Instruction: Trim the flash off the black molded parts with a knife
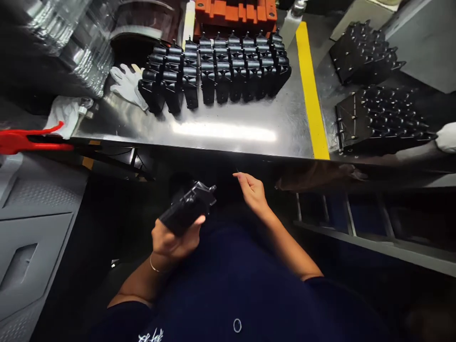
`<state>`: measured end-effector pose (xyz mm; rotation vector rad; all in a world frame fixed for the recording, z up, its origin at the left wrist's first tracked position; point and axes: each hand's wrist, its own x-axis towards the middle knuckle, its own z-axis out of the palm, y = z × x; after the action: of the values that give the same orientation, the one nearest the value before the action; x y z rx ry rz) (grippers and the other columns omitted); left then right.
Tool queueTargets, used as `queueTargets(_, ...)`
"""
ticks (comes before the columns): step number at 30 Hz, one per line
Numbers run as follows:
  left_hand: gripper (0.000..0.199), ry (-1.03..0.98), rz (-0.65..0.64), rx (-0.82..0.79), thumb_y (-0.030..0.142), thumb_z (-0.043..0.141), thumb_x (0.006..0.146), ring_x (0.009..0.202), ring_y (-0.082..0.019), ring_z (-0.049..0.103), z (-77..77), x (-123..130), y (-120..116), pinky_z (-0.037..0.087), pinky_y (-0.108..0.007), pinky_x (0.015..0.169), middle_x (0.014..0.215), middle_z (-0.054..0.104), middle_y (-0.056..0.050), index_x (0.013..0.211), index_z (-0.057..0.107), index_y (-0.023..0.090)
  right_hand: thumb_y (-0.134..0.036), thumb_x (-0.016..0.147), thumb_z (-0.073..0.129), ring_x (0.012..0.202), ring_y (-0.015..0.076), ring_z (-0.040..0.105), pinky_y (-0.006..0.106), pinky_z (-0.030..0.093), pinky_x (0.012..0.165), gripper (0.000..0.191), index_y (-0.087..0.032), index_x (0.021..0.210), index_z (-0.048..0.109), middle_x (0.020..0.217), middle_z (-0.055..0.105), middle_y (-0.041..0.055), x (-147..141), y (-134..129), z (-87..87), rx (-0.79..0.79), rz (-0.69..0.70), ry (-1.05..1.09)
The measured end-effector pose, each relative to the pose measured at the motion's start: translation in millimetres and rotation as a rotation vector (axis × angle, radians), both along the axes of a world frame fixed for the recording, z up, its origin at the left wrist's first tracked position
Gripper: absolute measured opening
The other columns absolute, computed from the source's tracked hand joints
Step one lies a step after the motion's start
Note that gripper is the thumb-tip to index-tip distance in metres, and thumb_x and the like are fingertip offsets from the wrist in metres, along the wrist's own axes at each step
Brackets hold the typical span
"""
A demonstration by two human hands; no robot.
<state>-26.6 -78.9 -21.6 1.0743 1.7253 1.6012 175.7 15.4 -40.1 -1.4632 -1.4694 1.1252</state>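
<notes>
My left hand (175, 241) is wrapped round a black plastic part (187, 206), a boxy piece with small lugs at its upper end. It is tilted, in front of the metal table's near edge. To the right of it, apart from the part, my right hand (252, 190) has its thumb and finger pinched together. A thin dark sliver shows at the fingertips, too small to name. Beyond both hands, several similar black parts (223, 71) stand in a tight row on the metal table (228, 114).
White gloves (127, 85) lie left of the row, near stacked clear plastic trays (76, 52). Red-handled pliers or cutters (32, 138) jut in at the left. An orange fixture (237, 13) stands behind. Past yellow tape (311, 90) are more black parts (384, 114) and a gloved hand (446, 137).
</notes>
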Motion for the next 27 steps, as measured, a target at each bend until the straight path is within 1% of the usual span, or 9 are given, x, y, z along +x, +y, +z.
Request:
queueTargets(2,0.035,-0.011,0.078,0.07,0.039,0.089,0.061,0.051,-0.014,0.058,15.4,10.2,12.4,0.048,-0.029,0.057,0.055,0.061,0.003,0.057,0.061,0.019,-0.061,0.091,0.051,0.078,0.0161,0.064,0.031,0.052,0.073,0.052,-0.016,0.102,0.075,0.084,0.071,0.0056,8.4,0.7,0.8,0.025,0.091,0.062)
queueTargets(6,0.031,-0.568,0.021,0.073,0.045,0.083,0.07,0.065,-0.017,0.069,43.0,22.5,50.6,0.057,-0.032,0.071,0.068,0.073,0.0,0.077,0.071,0.018,-0.057,0.07,0.077,0.071,0.0127,0.059,0.026,0.048,0.062,0.063,-0.017,0.119,0.069,0.1,0.072,0.0076,8.3,-2.7,14.4,-0.008,0.387,0.156)
queueTargets(9,0.034,-0.854,0.041,0.011,0.045,0.086,0.065,0.072,-0.02,0.074,55.2,23.4,62.6,0.06,-0.038,0.079,0.076,0.077,-0.002,0.079,0.071,0.018,-0.051,0.07,0.078,0.068,0.0114,0.057,0.024,0.047,0.062,0.054,-0.013,0.108,0.072,0.086,0.071,0.0048,2.0,-6.0,22.8,-0.093,0.644,0.166)
queueTargets(11,0.034,-0.892,-0.026,-0.044,0.046,0.085,0.066,0.079,-0.024,0.076,58.3,21.0,63.4,0.06,-0.041,0.083,0.079,0.078,-0.004,0.081,0.073,0.018,-0.055,0.071,0.076,0.063,0.01,0.054,0.023,0.045,0.059,0.05,-0.011,0.095,0.073,0.074,0.067,0.0021,1.3,-2.6,25.9,-0.098,0.664,0.179)
queueTargets(14,0.042,-0.773,-0.263,-0.101,0.043,0.085,0.067,0.103,-0.032,0.072,58.2,16.5,62.9,0.06,-0.042,0.088,0.102,0.078,-0.012,0.1,0.076,0.019,-0.071,0.067,0.068,0.056,0.0102,0.052,0.023,0.043,0.053,0.063,-0.011,0.084,0.072,0.065,0.062,0.0016,14.8,18.8,34.7,-0.123,0.459,0.254)
queueTargets(17,0.041,-0.565,-0.382,-0.144,0.048,0.081,0.071,0.103,-0.032,0.072,52.1,15.0,64.9,0.062,-0.043,0.087,0.109,0.077,-0.013,0.102,0.078,0.022,-0.081,0.063,0.062,0.057,0.016,0.059,0.028,0.047,0.052,0.074,-0.01,0.081,0.073,0.066,0.066,0.0064,50.4,58.9,55.4,0.022,0.012,0.125)
queueTargets(21,0.047,-0.43,-0.381,-0.229,0.061,0.079,0.065,0.097,-0.033,0.074,28.6,15.4,69.7,0.061,-0.047,0.09,0.102,0.079,-0.011,0.094,0.079,0.024,-0.063,0.077,0.061,0.075,0.0199,0.065,0.031,0.053,0.069,0.061,-0.008,0.103,0.07,0.084,0.071,0.0113,111.0,127.9,88.0,0.177,-0.379,-0.122)
queueTargets(24,0.051,-0.418,-0.351,-0.261,0.066,0.078,0.063,0.093,-0.032,0.075,3.6,9.9,69.5,0.06,-0.046,0.09,0.097,0.08,-0.011,0.091,0.079,0.024,-0.038,0.077,0.068,0.089,0.0248,0.067,0.034,0.051,0.081,0.042,-0.007,0.104,0.072,0.096,0.074,0.0169,138.6,180.3,101.4,0.177,-0.49,-0.394)
queueTargets(27,0.051,-0.393,-0.317,-0.306,0.064,0.078,0.062,0.093,-0.032,0.075,-17.5,-2.7,63.3,0.059,-0.045,0.09,0.096,0.079,-0.012,0.091,0.079,0.022,-0.025,0.077,0.066,0.089,0.0291,0.069,0.037,0.049,0.08,0.037,-0.005,0.108,0.073,0.096,0.075,0.0216,139.0,224.4,104.7,0.156,-0.473,-0.639)
